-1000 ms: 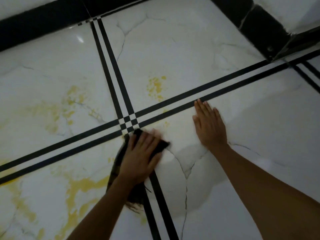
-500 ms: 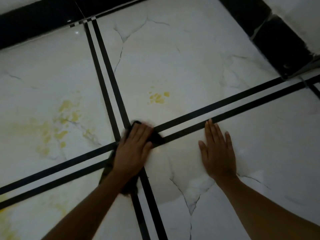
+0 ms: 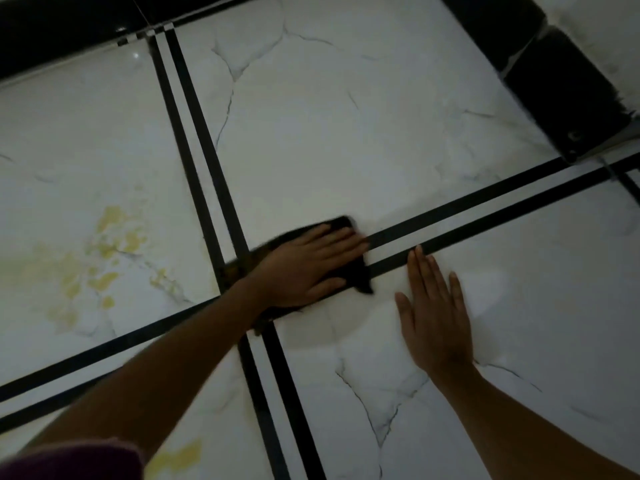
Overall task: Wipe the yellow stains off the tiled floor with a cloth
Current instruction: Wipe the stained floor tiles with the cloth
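Cloth [image 3: 360, 284] lies under left hand [image 3: 308, 265], fingers flat, pressing where tiles meet. Right hand [image 3: 436, 306] is flat on tiled floor [image 3: 346, 116], bracing. Yellow stains [image 3: 114, 244] lie left: advise firm, overlapping strokes leftward.

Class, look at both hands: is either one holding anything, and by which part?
Nothing is gripped. The left hand presses flat on top of the dark cloth; the right hand rests flat on bare floor.
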